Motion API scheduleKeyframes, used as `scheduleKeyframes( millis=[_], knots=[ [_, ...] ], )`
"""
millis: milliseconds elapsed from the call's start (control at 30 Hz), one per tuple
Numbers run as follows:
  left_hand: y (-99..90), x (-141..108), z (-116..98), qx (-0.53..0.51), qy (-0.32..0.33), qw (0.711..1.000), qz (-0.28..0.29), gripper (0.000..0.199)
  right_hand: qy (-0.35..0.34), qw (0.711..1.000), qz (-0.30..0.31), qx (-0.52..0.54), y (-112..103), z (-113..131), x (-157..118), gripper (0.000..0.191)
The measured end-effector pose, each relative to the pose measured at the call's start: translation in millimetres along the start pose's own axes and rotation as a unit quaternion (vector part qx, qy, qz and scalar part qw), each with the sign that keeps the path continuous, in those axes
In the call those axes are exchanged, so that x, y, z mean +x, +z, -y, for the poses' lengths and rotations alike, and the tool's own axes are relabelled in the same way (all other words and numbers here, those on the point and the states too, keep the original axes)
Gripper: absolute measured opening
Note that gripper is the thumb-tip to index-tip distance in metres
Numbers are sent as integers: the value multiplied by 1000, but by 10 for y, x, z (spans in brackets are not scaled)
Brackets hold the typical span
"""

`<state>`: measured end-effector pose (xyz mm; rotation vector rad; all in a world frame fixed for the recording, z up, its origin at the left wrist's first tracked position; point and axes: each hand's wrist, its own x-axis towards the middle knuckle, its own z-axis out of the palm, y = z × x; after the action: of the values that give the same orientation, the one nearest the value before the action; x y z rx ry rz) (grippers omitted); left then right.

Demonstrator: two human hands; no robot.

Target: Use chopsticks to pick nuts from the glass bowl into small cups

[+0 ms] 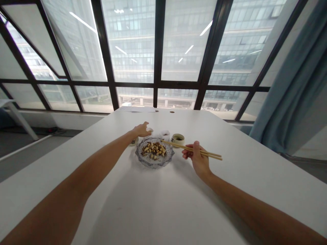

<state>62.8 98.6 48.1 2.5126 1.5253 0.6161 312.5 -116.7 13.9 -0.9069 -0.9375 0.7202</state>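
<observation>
My left hand (142, 130) reaches past the near-left cup, its thumb and fingers curved around a small white cup (150, 130) behind the plate. In my right hand (198, 157) is a pair of wooden chopsticks (206, 154), their tips pointing left at the rim of a scalloped clear glass plate (154, 166). Heaped on that plate are peanuts (154, 149) with darker pieces among them. Another white cup (165, 134) stands just beyond the chopstick tips, beside an olive-and-cream cup (178, 139) with dark lettering. A similar lettered cup (134, 141) is partly hidden under my left wrist.
Everything stands on a long white table (158, 204). Paper sheets (138, 109) and two small brown round spots (172, 112) are at its far end. Dark-framed windows rise behind it, and a blue curtain (288, 102) hangs at the right.
</observation>
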Motion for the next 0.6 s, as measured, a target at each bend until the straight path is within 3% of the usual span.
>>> scheduleKeyframes(
  millis=[100, 333, 600],
  knots=[
    [32, 88, -142, 9, 3, 1000, 16, 79, -30, 999, -16, -9, -64, 39, 121, 59],
    [204, 14, -688, -28, 119, 991, 48, 73, -62, 997, -54, -11, -209, 92, 312, 59],
    [107, -85, -817, -5, 188, 982, -6, 78, -77, 995, -63, -20, -235, 116, 349, 59]
  ],
)
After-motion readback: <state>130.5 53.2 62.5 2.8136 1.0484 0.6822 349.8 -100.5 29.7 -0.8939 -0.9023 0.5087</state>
